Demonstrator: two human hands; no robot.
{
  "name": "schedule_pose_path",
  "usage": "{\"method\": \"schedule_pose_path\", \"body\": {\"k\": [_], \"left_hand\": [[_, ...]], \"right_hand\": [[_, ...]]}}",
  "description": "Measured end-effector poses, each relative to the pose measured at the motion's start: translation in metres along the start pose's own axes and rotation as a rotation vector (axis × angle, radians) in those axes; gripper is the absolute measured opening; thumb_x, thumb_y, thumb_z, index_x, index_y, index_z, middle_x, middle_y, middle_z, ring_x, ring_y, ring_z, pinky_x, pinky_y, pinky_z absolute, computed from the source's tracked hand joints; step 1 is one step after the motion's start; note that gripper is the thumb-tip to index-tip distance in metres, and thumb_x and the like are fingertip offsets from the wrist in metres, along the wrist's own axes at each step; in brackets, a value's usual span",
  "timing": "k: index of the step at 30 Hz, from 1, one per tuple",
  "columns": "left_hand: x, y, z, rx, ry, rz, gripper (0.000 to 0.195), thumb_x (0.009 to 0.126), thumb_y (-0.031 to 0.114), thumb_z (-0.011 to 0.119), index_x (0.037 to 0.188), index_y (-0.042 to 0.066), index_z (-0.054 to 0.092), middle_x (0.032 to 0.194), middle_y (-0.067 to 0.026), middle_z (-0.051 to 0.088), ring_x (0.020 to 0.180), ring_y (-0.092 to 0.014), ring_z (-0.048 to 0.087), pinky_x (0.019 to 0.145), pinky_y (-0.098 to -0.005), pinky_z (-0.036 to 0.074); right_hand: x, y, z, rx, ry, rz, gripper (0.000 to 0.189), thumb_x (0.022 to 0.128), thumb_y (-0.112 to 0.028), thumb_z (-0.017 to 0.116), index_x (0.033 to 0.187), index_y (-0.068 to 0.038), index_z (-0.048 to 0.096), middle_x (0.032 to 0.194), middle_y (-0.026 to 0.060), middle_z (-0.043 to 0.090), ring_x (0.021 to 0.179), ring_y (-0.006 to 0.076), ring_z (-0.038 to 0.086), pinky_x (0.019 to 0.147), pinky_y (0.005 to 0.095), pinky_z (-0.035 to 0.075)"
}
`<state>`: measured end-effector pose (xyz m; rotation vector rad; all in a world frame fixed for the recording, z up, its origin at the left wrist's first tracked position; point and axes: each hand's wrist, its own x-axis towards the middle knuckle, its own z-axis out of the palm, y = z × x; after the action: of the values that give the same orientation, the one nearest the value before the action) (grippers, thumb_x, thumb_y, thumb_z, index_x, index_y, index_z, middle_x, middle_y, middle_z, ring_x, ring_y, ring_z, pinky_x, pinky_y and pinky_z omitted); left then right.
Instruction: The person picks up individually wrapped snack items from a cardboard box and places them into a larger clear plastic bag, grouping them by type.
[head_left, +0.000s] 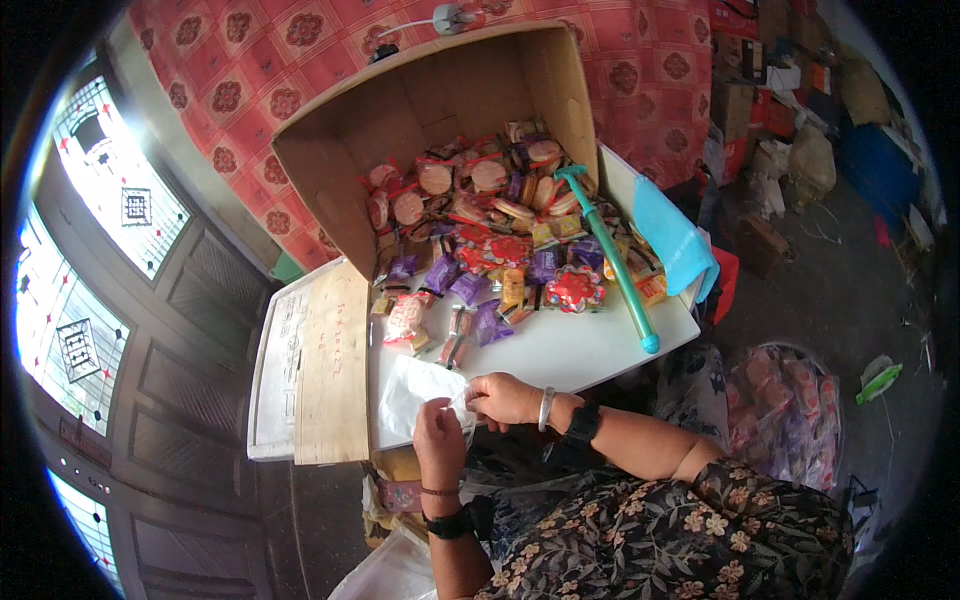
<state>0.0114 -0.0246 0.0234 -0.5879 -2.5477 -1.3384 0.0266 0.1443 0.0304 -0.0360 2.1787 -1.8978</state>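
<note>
A clear plastic bag lies at the white table's front edge, and both hands pinch its near edge. My left hand grips it with fingertips raised. Close on its right, my right hand has thumb and fingers closed on the bag's edge. Just beyond lie wrapped snacks: a pink-and-white packet, a brown-ended packet and several purple packets. More wrapped biscuits are heaped in an open cardboard box tipped on its side.
A green plastic tube with a T-shaped end leans across the snacks. Right of it lies a blue cloth over the table edge. A wooden board covers the table's left part. A large bag of packets stands on the floor at right.
</note>
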Motion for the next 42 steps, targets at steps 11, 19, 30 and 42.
{"method": "schedule_pose_path", "body": {"k": [11,19,30,42], "left_hand": [[0.005,0.004,-0.009,0.158,0.338,0.078,0.025,0.082,-0.003,0.053,0.100,0.006,0.067,0.084,-0.0131,0.061,0.075,-0.024,0.061,0.067,-0.0318,0.049],[0.006,-0.001,0.005,0.187,0.254,0.053,0.025,0.080,0.001,0.056,0.098,0.013,0.069,0.077,-0.0126,0.058,0.067,-0.031,0.058,0.061,-0.0383,0.049],[0.008,0.002,0.028,0.113,0.161,0.088,0.019,0.082,0.007,0.059,0.098,0.009,0.068,0.081,-0.0178,0.064,0.073,-0.034,0.063,0.065,-0.0394,0.050],[0.009,0.016,0.049,0.028,0.112,0.122,0.022,0.085,0.007,0.058,0.103,0.001,0.067,0.081,-0.0218,0.066,0.072,-0.031,0.066,0.065,-0.0354,0.051]], "right_hand": [[0.028,0.009,-0.001,-0.612,0.493,-0.571,0.048,0.081,-0.010,0.064,0.125,-0.005,0.046,0.128,0.0165,0.046,0.106,0.0367,0.056,0.084,0.0395,0.049],[0.019,-0.004,-0.003,-0.880,0.373,-0.332,0.039,0.080,-0.021,0.066,0.111,-0.006,0.048,0.119,0.0155,0.047,0.091,0.0352,0.062,0.078,0.0440,0.051],[-0.016,0.007,-0.027,-0.476,0.670,-0.506,0.028,0.087,-0.026,0.061,0.089,0.002,0.060,0.082,0.0204,0.061,0.078,0.0377,0.060,0.066,0.0427,0.048],[-0.032,0.013,-0.019,-0.005,0.569,-0.194,0.020,0.082,-0.015,0.066,0.083,0.001,0.053,0.068,0.0134,0.062,0.059,0.0207,0.063,0.053,0.0359,0.050]]}}
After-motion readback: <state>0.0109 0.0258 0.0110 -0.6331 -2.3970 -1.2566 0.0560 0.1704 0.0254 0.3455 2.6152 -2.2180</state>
